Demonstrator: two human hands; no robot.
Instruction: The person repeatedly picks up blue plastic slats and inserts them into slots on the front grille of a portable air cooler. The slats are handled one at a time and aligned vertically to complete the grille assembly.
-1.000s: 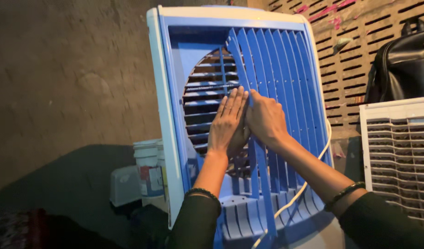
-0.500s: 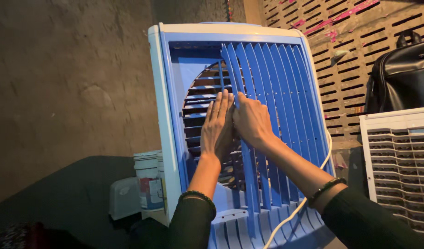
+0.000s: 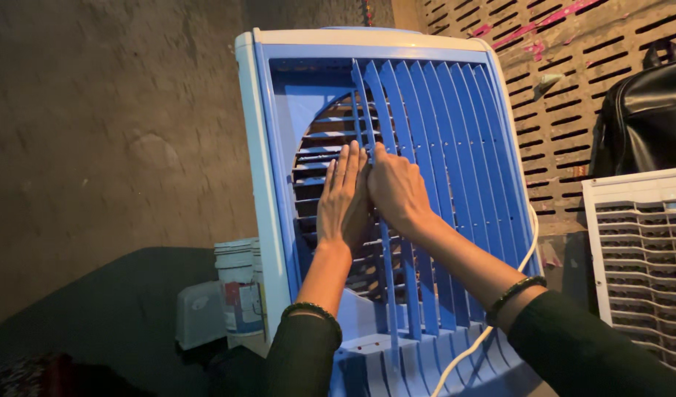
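A blue and white air cooler (image 3: 396,198) fills the middle of the view, leaning back against a dark concrete wall (image 3: 110,125), its front a frame of tall vertical louvres (image 3: 441,169) with horizontal slats behind a round opening. A slotted brown wall (image 3: 573,88) stands at the right, with a black bag (image 3: 646,117) and a white grille panel (image 3: 639,257) before it. A white power cord (image 3: 492,323) runs down the cooler's lower right edge.

Both hands work at the leftmost louvre, near the centre of the frame. The left hand (image 3: 343,195) lies flat and open, fingers straight and pressed to the slat; the right hand (image 3: 396,190) curls narrowly about the same slat, fingertips pinching its edge. To do this well, it seems wise to keep the pressure even along the thin plastic (it looks apt to bend) and to steady the slat with the flat palm while the pinching fingers guide it.

By the cooler's lower left corner on the floor stands a small white tub (image 3: 238,287) with a red and blue label, beside a pale container (image 3: 198,312).
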